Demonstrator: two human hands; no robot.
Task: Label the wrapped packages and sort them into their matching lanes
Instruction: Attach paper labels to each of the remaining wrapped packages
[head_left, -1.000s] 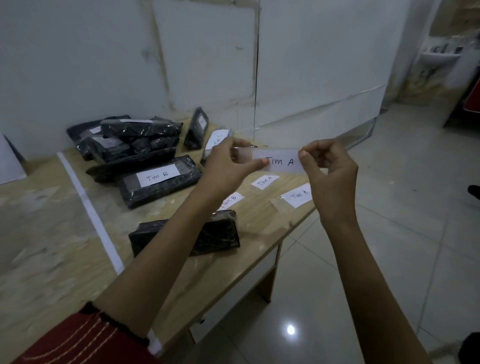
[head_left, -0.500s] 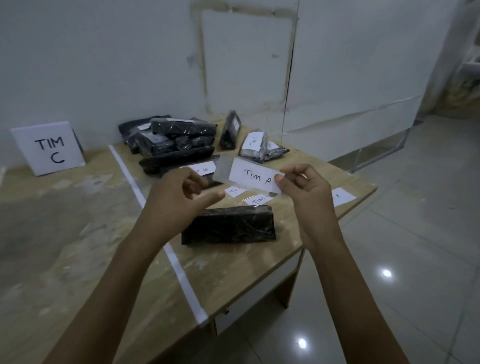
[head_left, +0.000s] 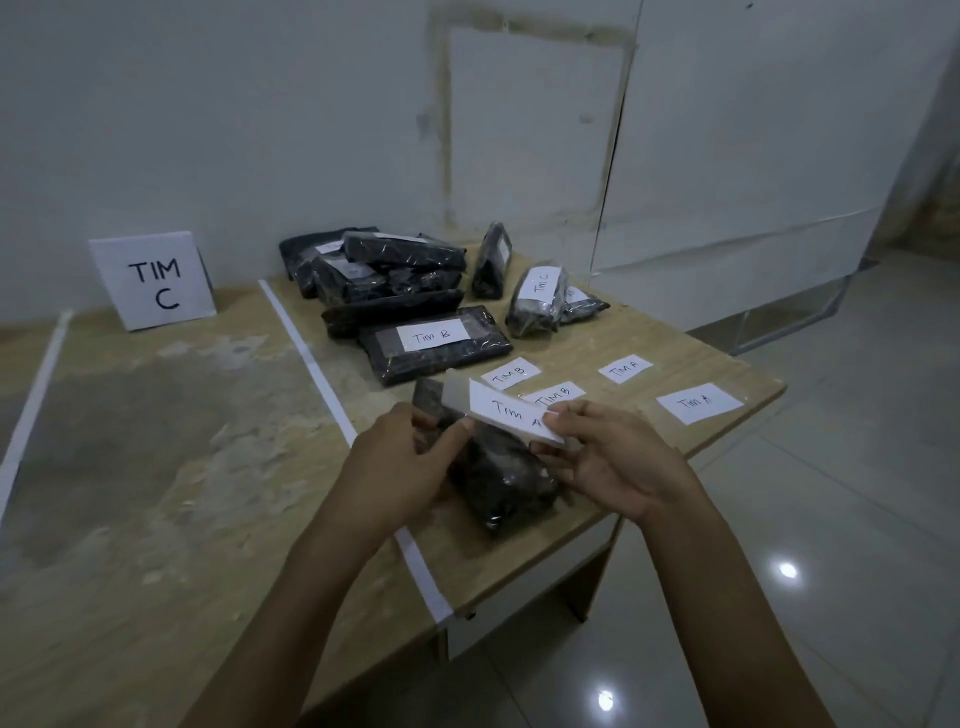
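Note:
My left hand (head_left: 410, 457) grips a black wrapped package (head_left: 498, 475) near the table's front edge, thumb on its top, with its far end tilted away from me. My right hand (head_left: 613, 462) pinches a white "TIM A" label (head_left: 511, 413) with clear tape at its end and holds it just over that package. Behind lie a package labelled "TIM B" (head_left: 434, 343), one labelled "TIM C" (head_left: 537, 301), and a pile of black packages (head_left: 384, 275). Loose labels rest on the wood: "TIM B" (head_left: 510, 373), a second "TIM B" (head_left: 560, 395), "TIM A" (head_left: 625, 368) and another "TIM A" (head_left: 698, 402).
A white "TIM C" sign (head_left: 153, 280) leans on the wall at the left. A white tape line (head_left: 311, 364) runs from the wall to the table's front edge, and another (head_left: 31, 410) lies further left. The table's right edge (head_left: 727, 436) drops to a tiled floor.
My left hand has taken hold of the black package and turned it end-on. My right hand has brought the "TIM A" label down close over it. The view has tilted downward.

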